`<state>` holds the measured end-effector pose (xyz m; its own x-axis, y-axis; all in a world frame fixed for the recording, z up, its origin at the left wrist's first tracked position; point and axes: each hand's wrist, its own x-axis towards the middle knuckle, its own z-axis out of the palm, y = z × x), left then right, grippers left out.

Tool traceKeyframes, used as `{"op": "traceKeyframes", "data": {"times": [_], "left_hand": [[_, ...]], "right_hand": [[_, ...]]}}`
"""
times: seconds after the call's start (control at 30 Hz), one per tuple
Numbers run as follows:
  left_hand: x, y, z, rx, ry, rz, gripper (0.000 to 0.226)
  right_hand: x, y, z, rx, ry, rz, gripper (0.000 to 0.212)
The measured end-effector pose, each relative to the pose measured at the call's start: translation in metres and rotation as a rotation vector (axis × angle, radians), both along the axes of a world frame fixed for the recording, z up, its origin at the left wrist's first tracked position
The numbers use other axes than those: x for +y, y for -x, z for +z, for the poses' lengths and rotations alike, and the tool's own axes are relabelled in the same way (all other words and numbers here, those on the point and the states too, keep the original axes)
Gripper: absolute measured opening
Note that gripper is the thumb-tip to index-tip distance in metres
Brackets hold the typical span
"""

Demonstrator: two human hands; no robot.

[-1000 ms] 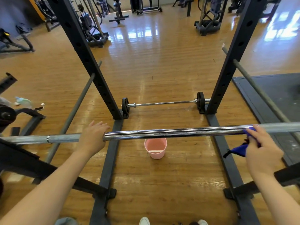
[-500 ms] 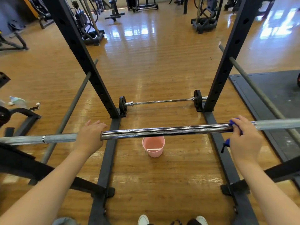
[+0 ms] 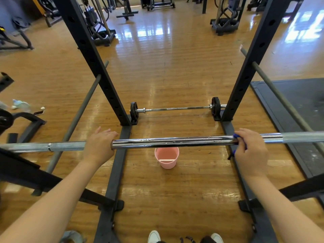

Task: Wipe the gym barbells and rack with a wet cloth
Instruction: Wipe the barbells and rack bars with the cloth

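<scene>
Leftward along the chrome barbell (image 3: 173, 142) slid the right hand (image 3: 250, 151), blue cloth (image 3: 235, 136) bunched.

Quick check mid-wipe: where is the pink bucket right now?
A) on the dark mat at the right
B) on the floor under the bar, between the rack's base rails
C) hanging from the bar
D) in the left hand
B: the pink bucket stands on the wooden floor below the chrome bar, between the rack's base rails.

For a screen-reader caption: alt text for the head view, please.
A person's right hand wraps a blue cloth around a chrome barbell while the left hand grips it; a pink bucket sits on the wooden floor below.
</scene>
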<state>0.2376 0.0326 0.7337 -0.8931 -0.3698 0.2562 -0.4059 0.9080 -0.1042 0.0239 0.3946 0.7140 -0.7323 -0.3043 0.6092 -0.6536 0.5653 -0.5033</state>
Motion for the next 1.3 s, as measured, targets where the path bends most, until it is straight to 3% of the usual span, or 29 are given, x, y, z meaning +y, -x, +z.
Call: {"op": "traceKeyframes", "data": {"times": [0.13,0.37,0.57,0.73,0.9,1.07,1.17,1.3], "left_hand": [[0.000,0.000,0.001,-0.008,-0.011,0.000,0.041],[0.003,0.001,0.004,-0.046,-0.022,0.007,0.041],[0.003,-0.004,-0.001,0.022,0.004,-0.003,0.057],[0.005,-0.005,0.002,0.035,0.018,0.017,0.071],[-0.002,-0.003,0.005,-0.164,0.051,0.020,0.066],[0.000,0.012,0.032,-0.505,-0.057,0.035,0.071],[0.003,0.013,0.039,-0.531,-0.108,0.032,0.076],[0.004,0.013,0.037,-0.494,-0.094,0.045,0.080]], "right_hand": [[0.017,0.006,-0.010,0.083,-0.076,0.097,0.037],[0.025,0.018,-0.012,0.019,0.046,-0.188,0.034],[0.033,0.001,-0.024,0.077,-0.080,0.017,0.036],[0.056,-0.002,-0.021,-0.003,-0.091,-0.016,0.042],[0.040,-0.003,-0.011,-0.035,-0.048,-0.077,0.026],[0.021,-0.002,-0.002,-0.018,-0.053,-0.071,0.028],[0.033,0.003,-0.007,0.011,-0.111,-0.022,0.030],[0.044,0.016,-0.005,0.019,-0.079,-0.137,0.026]]}}
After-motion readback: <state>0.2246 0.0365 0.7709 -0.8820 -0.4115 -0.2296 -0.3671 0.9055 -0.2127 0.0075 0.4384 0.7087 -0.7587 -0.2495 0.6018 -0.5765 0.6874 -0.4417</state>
